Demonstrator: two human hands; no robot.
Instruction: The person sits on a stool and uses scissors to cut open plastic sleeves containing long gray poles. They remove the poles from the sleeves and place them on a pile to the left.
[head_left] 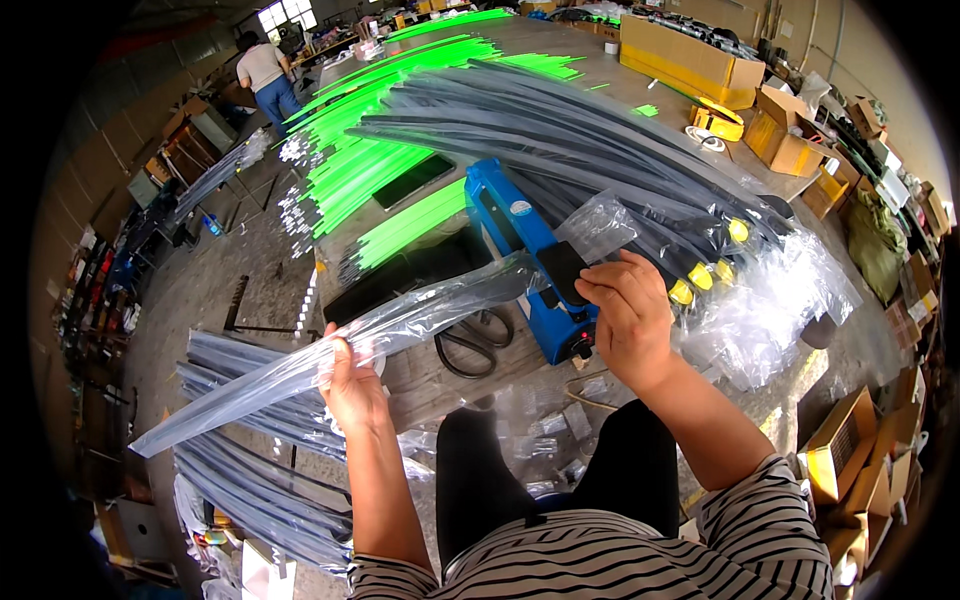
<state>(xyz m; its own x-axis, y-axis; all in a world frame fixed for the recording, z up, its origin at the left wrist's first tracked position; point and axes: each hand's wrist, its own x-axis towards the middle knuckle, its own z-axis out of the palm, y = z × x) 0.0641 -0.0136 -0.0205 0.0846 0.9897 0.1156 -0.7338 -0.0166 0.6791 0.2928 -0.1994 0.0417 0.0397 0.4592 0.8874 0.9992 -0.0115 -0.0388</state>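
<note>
A blue hand-operated bag sealer (519, 222) stands in front of me, its arm ending in a black handle pad (562, 268). My right hand (632, 315) is closed at the right edge of that pad, fingers bent and bunched together. My left hand (354, 390) grips a long clear plastic sleeve (235, 398) with grey strips inside, thumb on top. From the lower left, the sleeve slants up to the sealer, where its end passes under the arm. A loose clear flap of plastic (600, 225) sticks out on the far side. The sealing bar itself is hidden.
Bagged dark strips (560, 130) with yellow ends lie beyond the sealer, beside bright green rods (370, 185). Black-handled scissors (470, 350) rest near the sealer. More wrapped bundles (255, 480) lie at lower left. Cardboard boxes (785, 135) line the right. A person (265, 80) stands far left.
</note>
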